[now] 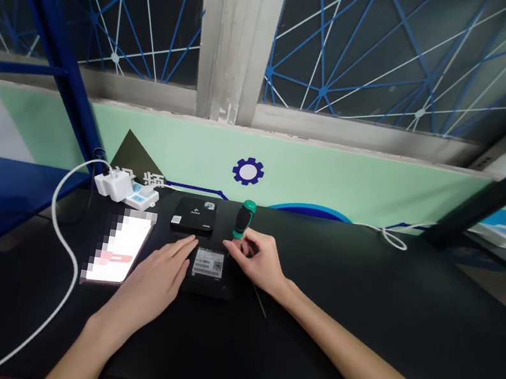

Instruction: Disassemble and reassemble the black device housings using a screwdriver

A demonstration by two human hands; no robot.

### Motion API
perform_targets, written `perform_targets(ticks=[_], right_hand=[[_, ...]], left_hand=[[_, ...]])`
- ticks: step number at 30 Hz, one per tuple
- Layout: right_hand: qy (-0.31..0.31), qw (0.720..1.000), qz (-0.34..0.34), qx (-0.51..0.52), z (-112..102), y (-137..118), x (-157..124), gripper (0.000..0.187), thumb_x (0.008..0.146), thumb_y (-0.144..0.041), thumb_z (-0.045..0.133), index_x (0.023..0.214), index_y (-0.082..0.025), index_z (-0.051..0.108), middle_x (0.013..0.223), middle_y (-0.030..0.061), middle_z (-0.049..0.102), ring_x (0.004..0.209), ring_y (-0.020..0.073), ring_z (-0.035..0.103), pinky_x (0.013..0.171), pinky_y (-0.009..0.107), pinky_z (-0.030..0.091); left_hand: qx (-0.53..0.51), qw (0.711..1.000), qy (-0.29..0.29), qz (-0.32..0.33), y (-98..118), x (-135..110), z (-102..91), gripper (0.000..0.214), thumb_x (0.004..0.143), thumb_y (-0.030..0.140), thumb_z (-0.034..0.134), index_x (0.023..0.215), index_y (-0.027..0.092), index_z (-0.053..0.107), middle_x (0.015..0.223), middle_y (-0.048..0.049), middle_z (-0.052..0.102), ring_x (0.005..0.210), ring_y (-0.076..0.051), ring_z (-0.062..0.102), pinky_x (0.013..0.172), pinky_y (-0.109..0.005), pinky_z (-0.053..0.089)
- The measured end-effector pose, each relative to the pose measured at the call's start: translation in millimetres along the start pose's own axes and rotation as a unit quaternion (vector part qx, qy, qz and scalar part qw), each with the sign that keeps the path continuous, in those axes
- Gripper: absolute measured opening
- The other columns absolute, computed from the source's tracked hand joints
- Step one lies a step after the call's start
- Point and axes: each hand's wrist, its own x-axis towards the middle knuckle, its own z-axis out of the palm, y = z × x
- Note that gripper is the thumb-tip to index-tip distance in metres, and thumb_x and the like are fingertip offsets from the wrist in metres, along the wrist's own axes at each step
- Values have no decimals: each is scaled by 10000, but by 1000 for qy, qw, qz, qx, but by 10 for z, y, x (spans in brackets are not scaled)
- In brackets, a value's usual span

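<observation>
A black box with a white printed label (209, 263) lies on the black table in front of me. Along its left side rests my left hand (161, 268), palm down, fingers stretched out and touching the edge. My right hand (261, 259) is closed around the lower part of a screwdriver (245, 219) with a green and black handle. The screwdriver stands nearly upright over the box's right edge. Fingers hide most of its shaft, and I cannot make out where the tip is. A thin rod (259, 300) shows below my right hand, slanting down to the right.
Behind the box sits another flat black box (194, 214). To the left lie a lit phone (121, 248) and a white power strip (141, 197) with a plugged-in adapter (114, 184). A white cable (73, 269) curves down the left side. Blue posts (78, 102) stand at the left.
</observation>
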Motion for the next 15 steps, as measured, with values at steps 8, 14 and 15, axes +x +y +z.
perform_targets(ticks=[8,14,15], right_hand=[[-17,1000,1,13,6,-12,-12,429,905,-463,668,632,-213,451,498,-91,321,460,84,284,468,234,304],[-5,999,26,41,38,13,-27,470,880,-543,674,630,-218,445,489,-80,378,446,86,310,446,235,310],[-3,998,29,46,42,11,-28,475,876,-553,674,629,-218,445,487,-78,386,444,87,316,441,234,310]], left_hand=[[3,1000,13,9,-24,8,31,476,1043,298,320,1503,245,431,1524,-63,507,1358,-225,514,1092,-418,457],[3,1000,10,5,-20,2,27,482,1049,308,298,1506,228,425,1535,-54,493,1379,-218,491,1130,-411,427],[4,1000,10,6,-16,3,22,481,1048,305,298,1505,228,427,1534,-54,495,1378,-217,493,1128,-409,429]])
